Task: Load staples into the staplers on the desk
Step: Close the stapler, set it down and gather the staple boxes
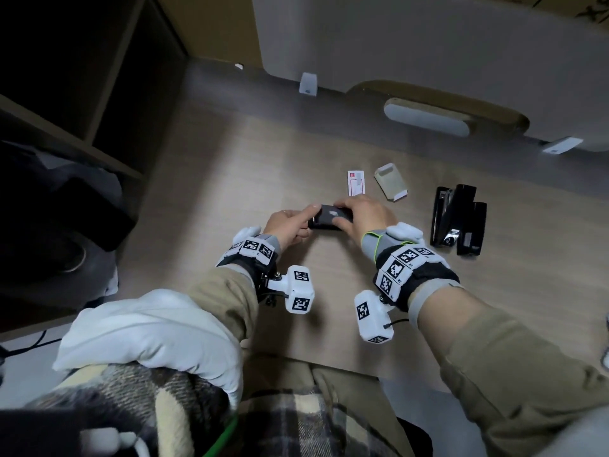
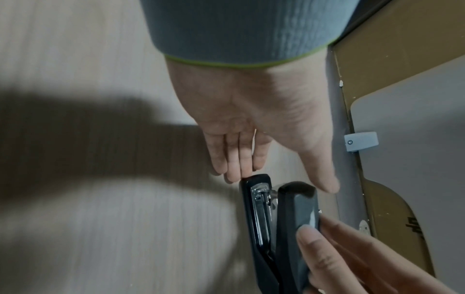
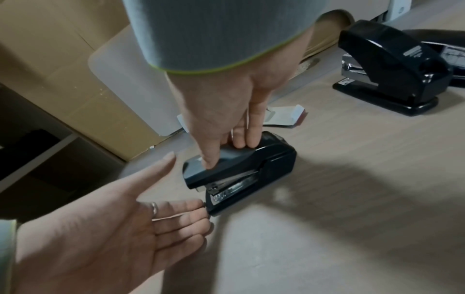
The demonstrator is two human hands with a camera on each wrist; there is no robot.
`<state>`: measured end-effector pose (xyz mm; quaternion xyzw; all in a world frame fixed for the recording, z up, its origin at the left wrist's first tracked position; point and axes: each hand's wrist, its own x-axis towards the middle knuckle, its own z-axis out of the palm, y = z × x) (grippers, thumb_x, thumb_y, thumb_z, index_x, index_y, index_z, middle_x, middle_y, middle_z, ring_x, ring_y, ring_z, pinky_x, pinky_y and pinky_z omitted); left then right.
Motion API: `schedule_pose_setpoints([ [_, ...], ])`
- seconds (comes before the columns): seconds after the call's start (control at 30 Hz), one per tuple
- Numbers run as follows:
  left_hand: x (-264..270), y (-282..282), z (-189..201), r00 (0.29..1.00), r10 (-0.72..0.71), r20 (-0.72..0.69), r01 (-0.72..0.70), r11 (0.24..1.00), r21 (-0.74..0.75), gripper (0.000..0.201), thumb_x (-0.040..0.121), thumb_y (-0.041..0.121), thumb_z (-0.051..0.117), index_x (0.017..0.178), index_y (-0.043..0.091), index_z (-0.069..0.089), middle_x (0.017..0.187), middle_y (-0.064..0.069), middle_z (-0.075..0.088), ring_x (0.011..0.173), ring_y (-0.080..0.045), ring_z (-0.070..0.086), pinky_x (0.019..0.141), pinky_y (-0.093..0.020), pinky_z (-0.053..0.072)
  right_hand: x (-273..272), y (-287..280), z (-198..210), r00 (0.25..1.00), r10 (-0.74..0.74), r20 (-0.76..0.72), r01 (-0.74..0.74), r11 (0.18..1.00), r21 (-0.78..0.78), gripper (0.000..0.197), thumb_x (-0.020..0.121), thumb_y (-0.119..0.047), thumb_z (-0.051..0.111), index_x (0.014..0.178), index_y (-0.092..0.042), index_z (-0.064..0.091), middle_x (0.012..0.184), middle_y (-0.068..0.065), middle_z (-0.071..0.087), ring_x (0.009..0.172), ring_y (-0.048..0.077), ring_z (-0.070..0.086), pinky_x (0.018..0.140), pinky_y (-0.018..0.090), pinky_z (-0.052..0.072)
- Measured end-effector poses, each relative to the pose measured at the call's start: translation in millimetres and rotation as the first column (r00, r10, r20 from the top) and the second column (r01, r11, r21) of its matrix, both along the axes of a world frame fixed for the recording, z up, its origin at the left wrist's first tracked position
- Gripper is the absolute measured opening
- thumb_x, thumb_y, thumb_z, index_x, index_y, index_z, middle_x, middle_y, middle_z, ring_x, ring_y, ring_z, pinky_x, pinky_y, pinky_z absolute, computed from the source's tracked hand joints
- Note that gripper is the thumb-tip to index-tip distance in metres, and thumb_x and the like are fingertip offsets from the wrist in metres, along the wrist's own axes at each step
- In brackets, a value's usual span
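Note:
A small black stapler (image 1: 329,219) sits on the wooden desk (image 1: 230,179) between my hands. Its top arm (image 3: 221,163) is lifted slightly off the base, and the metal magazine (image 2: 260,214) shows in the gap. My right hand (image 3: 226,155) pinches the top arm between the thumb and the fingers. My left hand (image 2: 276,175) has straight fingers (image 3: 186,206) whose tips touch the front end of the base (image 3: 214,206); the thumb sticks out clear of the stapler. In the head view the left hand (image 1: 290,222) and right hand (image 1: 356,216) partly cover the stapler.
Two more black staplers (image 1: 458,219) stand together to the right, one of them (image 3: 392,67) shown closer in the right wrist view. An open staple box tray (image 1: 390,181) and its red-labelled sleeve (image 1: 357,183) lie just behind my hands. A grey partition (image 1: 428,44) closes the desk's back, dark shelves (image 1: 82,94) its left.

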<state>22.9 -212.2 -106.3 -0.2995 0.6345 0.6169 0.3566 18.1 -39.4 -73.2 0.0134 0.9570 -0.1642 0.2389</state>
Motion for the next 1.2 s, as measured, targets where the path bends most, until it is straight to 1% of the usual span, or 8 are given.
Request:
schedule_pose_setpoints([
  [0.1,0,0,-14,0.998,-0.005,-0.063,0.001,0.998,-0.059,0.058,0.057,0.055,0.08,0.087,0.007,0.069,0.063,-0.003,0.059,0.056,-0.018,0.048,0.06,-0.025,0.042,-6,-9,-4,1.0,0.011,0.027,-0.012,0.999,0.033,0.037,0.087,-0.035,0.067,0.123,-0.03,0.064,0.123,0.004,0.063,0.114,0.029,0.058,0.09,0.037,0.05],
  [0.23,-3,-1,-22,0.997,-0.04,-0.069,0.035,0.996,-0.076,0.047,0.054,0.057,0.078,0.068,0.014,0.065,0.062,-0.004,0.056,0.057,-0.02,0.044,0.063,-0.029,0.038,-5,-14,-4,0.999,0.013,0.038,-0.015,0.998,0.066,0.039,0.086,-0.036,0.065,0.124,-0.03,0.062,0.123,0.003,0.063,0.117,0.029,0.054,0.091,0.036,0.048],
  [0.33,-4,-5,-16,0.997,-0.066,-0.026,0.065,0.996,-0.054,0.041,0.065,0.056,0.078,0.066,0.018,0.061,0.06,-0.001,0.054,0.055,-0.018,0.046,0.058,-0.026,0.042,-2,-10,3,0.999,0.042,0.022,-0.044,0.991,0.124,0.05,0.081,-0.047,0.062,0.129,-0.035,0.056,0.127,-0.002,0.062,0.12,0.027,0.047,0.096,0.036,0.041],
  [0.4,-10,-5,-9,0.998,-0.057,0.02,0.058,0.995,-0.075,0.044,0.076,0.059,0.069,0.077,0.015,0.064,0.07,-0.006,0.064,0.063,-0.022,0.058,0.066,-0.029,0.052,-5,-9,8,0.998,-0.002,0.063,-0.008,0.989,0.147,0.061,0.075,-0.053,0.064,0.133,-0.037,0.052,0.128,-0.004,0.062,0.122,0.027,0.048,0.097,0.036,0.04],
  [0.63,-11,15,-5,0.992,-0.073,0.101,0.081,0.994,-0.078,0.034,0.091,0.041,0.05,0.087,0.01,0.062,0.084,-0.009,0.066,0.076,-0.026,0.061,0.086,-0.039,0.052,10,3,11,0.97,-0.065,0.234,0.016,0.979,0.204,0.054,0.076,-0.036,0.07,0.127,-0.033,0.053,0.117,0.002,0.067,0.106,0.03,0.062,0.079,0.031,0.045],
  [0.8,-3,49,2,0.983,-0.149,0.105,0.151,0.989,-0.005,0.022,0.091,0.031,0.043,0.078,0.017,0.054,0.075,-0.003,0.057,0.075,-0.022,0.057,0.082,-0.035,0.051,36,25,7,0.936,-0.149,0.318,0.111,0.985,0.135,0.056,0.075,-0.045,0.068,0.126,-0.03,0.051,0.111,0.002,0.069,0.092,0.028,0.063,0.07,0.029,0.042],
  [1.03,31,118,17,0.996,-0.061,0.07,0.061,0.998,0.007,0.036,0.091,0.05,0.053,0.1,0.014,0.057,0.078,0.0,0.06,0.066,-0.017,0.058,0.077,-0.034,0.051,67,76,10,0.93,-0.196,0.312,0.193,0.98,0.042,0.035,0.076,-0.044,0.064,0.103,-0.022,0.061,0.088,0.005,0.067,0.077,0.029,0.06,0.065,0.029,0.046],
  [1.2,72,175,14,0.986,-0.165,0.015,0.165,0.986,-0.033,0.052,0.061,0.049,0.084,0.097,0.014,0.07,0.097,-0.011,0.076,0.096,-0.027,0.072,0.083,-0.037,0.058,98,139,8,0.932,-0.177,0.316,0.201,0.979,-0.044,0.033,0.076,-0.042,0.063,0.103,-0.022,0.064,0.092,0.005,0.068,0.085,0.03,0.064,0.074,0.032,0.054],
])
